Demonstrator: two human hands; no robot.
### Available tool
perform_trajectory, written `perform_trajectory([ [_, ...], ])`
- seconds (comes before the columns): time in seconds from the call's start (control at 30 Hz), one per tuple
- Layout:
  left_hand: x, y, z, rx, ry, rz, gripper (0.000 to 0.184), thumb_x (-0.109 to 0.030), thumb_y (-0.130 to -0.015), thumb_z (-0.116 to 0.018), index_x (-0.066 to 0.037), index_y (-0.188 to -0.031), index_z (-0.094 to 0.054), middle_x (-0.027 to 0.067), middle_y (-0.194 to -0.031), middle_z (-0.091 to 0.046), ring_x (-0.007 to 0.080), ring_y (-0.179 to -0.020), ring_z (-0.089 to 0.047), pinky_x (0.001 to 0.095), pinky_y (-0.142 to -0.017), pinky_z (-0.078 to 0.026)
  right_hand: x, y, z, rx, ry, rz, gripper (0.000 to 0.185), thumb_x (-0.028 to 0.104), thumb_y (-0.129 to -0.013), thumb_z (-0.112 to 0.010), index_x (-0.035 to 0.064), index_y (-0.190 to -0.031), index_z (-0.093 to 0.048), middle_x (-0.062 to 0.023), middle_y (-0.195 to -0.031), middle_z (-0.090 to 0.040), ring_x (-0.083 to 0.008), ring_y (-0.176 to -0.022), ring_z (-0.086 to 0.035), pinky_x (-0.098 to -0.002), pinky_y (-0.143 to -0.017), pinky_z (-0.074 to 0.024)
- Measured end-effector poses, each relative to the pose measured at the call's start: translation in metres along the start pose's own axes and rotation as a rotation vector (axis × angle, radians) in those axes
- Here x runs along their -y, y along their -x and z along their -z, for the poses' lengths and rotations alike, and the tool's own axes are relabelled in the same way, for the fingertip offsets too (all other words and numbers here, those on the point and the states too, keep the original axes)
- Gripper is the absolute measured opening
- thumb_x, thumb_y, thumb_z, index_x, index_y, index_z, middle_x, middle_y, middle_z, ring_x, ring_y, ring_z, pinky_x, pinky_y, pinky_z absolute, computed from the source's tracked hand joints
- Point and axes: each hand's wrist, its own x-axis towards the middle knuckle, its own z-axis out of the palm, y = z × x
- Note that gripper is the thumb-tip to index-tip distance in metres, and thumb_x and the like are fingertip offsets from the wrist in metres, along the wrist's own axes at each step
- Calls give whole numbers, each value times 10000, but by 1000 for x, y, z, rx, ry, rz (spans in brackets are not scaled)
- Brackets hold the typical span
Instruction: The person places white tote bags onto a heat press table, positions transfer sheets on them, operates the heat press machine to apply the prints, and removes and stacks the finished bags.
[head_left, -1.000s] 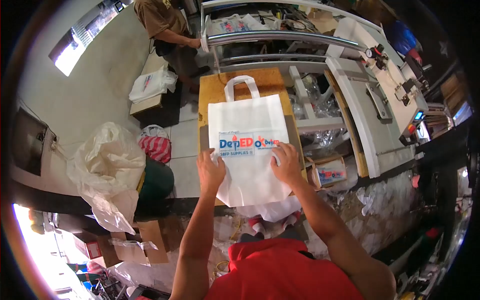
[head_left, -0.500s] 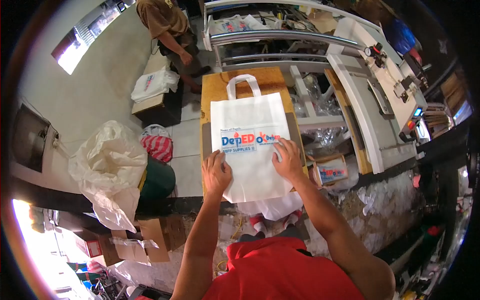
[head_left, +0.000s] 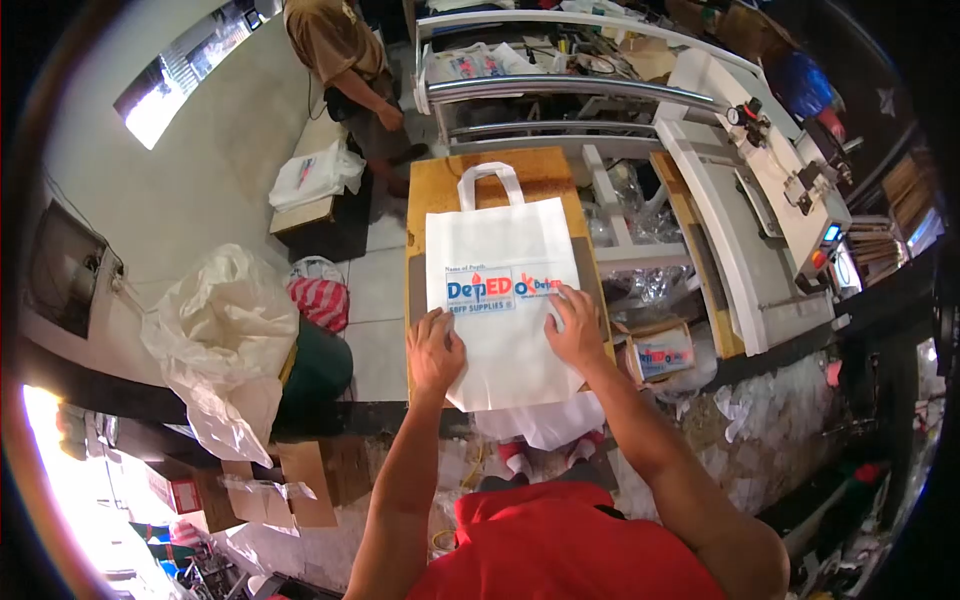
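Note:
A white tote bag (head_left: 505, 350) with a blue and red print lies flat on a wooden board (head_left: 545, 165), its handle loop pointing away from me. My left hand (head_left: 435, 352) rests on the bag's left edge, just below the print, with its fingers apart. On the right side of the bag lies my right hand (head_left: 575, 328), fingers spread, the fingertips by the right end of the print. Neither hand holds anything. Part of the bag's lower front hangs over white material below the board's near edge.
A white machine (head_left: 780, 205) with a gauge and metal rollers stands at the right and back. A person (head_left: 340, 60) stands at the back left beside stacked white bags (head_left: 318, 175). Left are a green bin (head_left: 320, 372) with a plastic sack and a striped bag (head_left: 320, 295).
My left hand has slid slightly down the bag's left edge from a second ago. The other person's hand has left the machine's frame and hangs lower. The view has shifted a little.

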Motion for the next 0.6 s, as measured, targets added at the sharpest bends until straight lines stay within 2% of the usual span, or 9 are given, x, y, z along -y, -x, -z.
perform_trajectory([
  [0.07,0,0,-1,-56,65,9,353,-14,-822,-625,-43,-1173,-657,137,-1231,-644,358,-1182,-569,471,-1037,-437,1,-3,7,-19,-22,-3,393,101,-806,-718,29,-1188,-660,-161,-1308,-600,-369,-1212,-539,-494,-1026,-425],
  [0.13,4,1,-1,-94,120,40,336,1,-828,-604,-31,-1160,-644,149,-1205,-641,365,-1144,-583,467,-1010,-454,-4,-8,22,-214,-174,39,382,75,-816,-713,33,-1189,-644,-170,-1258,-624,-375,-1165,-576,-495,-1021,-437],
  [0.2,11,1,-2,-132,175,69,319,15,-834,-582,-20,-1147,-631,160,-1179,-639,371,-1106,-597,462,-982,-472,-16,-10,65,-261,-62,27,341,58,-841,-700,35,-1173,-630,-170,-1196,-644,-363,-1130,-605,-486,-1022,-450],
  [0.27,19,4,-5,-157,349,211,283,26,-847,-542,0,-1119,-618,184,-1097,-635,377,-1010,-616,451,-898,-505,-34,-10,131,-403,30,44,294,37,-858,-678,38,-1148,-626,-163,-1154,-654,-350,-1124,-608,-468,-1027,-449],
  [0.3,20,4,-3,-157,353,210,283,26,-847,-542,0,-1119,-618,184,-1097,-635,377,-1010,-616,451,-898,-505,-70,-1,153,-492,-69,-117,247,18,-872,-662,38,-1115,-625,-162,-1119,-654,-357,-1104,-608,-464,-1014,-449],
  [0.37,19,3,-2,-197,298,200,254,16,-859,-520,13,-1094,-618,186,-1014,-634,369,-930,-626,442,-832,-516,-146,8,230,-568,356,-148,266,42,-854,-671,30,-1115,-618,-168,-1122,-645,-363,-1117,-596,-480,-985,-465],
  [0.47,22,1,-5,-248,288,172,221,42,-853,-511,15,-1045,-616,172,-941,-620,355,-833,-602,433,-771,-505,-208,14,318,-588,845,-432,335,127,-875,-658,20,-1184,-591,-192,-1252,-602,-421,-1159,-573,-516,-1027,-453],
  [0.53,18,-1,-3,-247,300,195,190,29,-860,-511,12,-1017,-616,166,-931,-622,352,-842,-604,434,-770,-508,-274,27,334,-524,851,-415,362,143,-884,-654,5,-1209,-574,-208,-1276,-587,-434,-1179,-564,-523,-1035,-451],
  [0.6,17,-1,-2,-251,291,238,186,18,-864,-514,7,-1013,-624,169,-935,-627,351,-848,-608,432,-775,-509,-301,29,340,-458,846,-399,391,160,-894,-649,-10,-1234,-557,-223,-1299,-572,-446,-1199,-555,-530,-1043,-450],
])
